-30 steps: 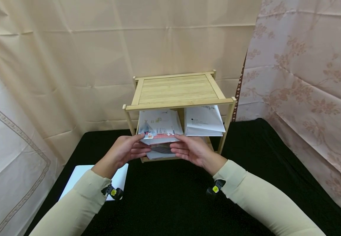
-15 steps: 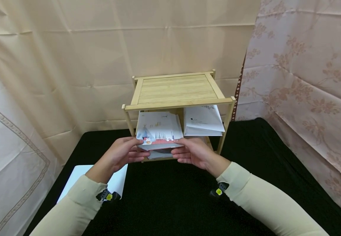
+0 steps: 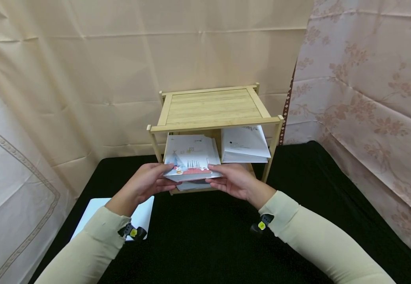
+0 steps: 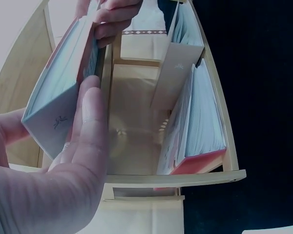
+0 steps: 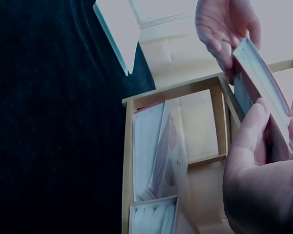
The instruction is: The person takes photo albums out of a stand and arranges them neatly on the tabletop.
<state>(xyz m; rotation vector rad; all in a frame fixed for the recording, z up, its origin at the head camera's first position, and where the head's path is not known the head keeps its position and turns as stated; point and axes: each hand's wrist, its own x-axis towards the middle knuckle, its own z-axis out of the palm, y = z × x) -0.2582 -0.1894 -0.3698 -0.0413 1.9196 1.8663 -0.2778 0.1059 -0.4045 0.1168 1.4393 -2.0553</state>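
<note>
A thick white hardcover book (image 3: 191, 156) with a red-and-blue picture along its near edge lies level at the front left of a wooden rack's middle shelf. My left hand (image 3: 146, 183) holds its left front corner, thumb on the cover and fingers beneath. At the right front corner, my right hand (image 3: 235, 181) grips it the same way. In the left wrist view the book's spine (image 4: 51, 119) sits between thumb and fingers. The right wrist view also has the book (image 5: 263, 83) between both hands. Its far end is under the rack's top.
The wooden rack (image 3: 214, 106) stands on black cloth (image 3: 205, 244) before a beige curtain. Another white book (image 3: 246, 146) rests at the right of the same shelf. More books (image 4: 200, 122) lie on the level below. A flat white item (image 3: 93, 215) lies left, partly under my left forearm.
The book has come slightly toward me and lower, its front edge sticking out further. My fingers have closed up against its underside. The rack and the other books stay put.
</note>
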